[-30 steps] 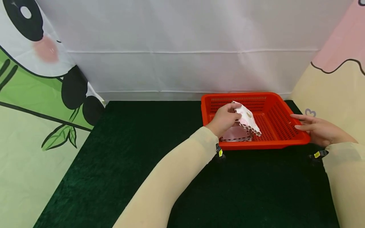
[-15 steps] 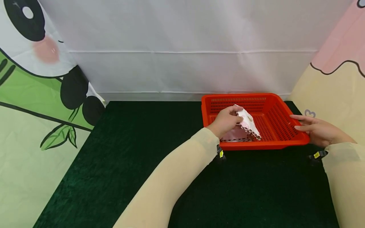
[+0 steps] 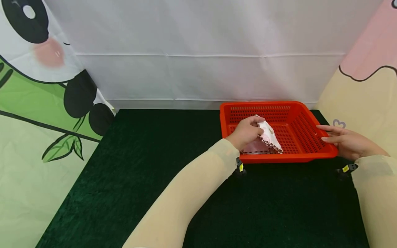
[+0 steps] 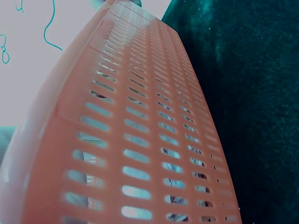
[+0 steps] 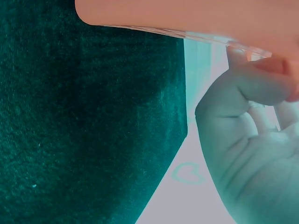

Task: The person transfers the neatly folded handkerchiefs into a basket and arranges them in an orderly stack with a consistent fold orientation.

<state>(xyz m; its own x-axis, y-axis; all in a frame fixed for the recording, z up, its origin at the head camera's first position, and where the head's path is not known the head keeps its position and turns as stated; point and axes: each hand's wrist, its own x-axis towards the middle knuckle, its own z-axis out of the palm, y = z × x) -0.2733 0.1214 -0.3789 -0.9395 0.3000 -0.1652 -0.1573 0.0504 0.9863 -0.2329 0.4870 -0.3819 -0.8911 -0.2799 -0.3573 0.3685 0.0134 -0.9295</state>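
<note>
In the head view my left hand (image 3: 246, 132) reaches over the near left side of a red plastic basket (image 3: 310, 157). It pinches a small white cloth (image 3: 271, 135) with brown checked edging between thumb and fingers. The cloth hangs slanted, its lower corner towards the basket's floor. Below it, partly covered by the hand, lies a pink cloth (image 3: 255, 146) with similar edging. My right hand (image 3: 353, 142) holds the basket's right rim, thumb and index finger over it. The right wrist view shows the thumb (image 5: 266, 84) against the rim. Bits of cloth show through the basket's slots (image 4: 135, 172) in the left wrist view.
The basket stands on a dark green tabletop (image 3: 149, 155), near its back right corner. A white fabric wall (image 3: 186, 75) rises behind. Printed cartoon sheets flank the table, a green one (image 3: 37, 100) on the left and a cream one (image 3: 363, 100) on the right.
My left hand has come down slightly, and the white cloth has sunk a little and narrowed in outline. The right hand stays at the rim; the basket has barely shifted.
</note>
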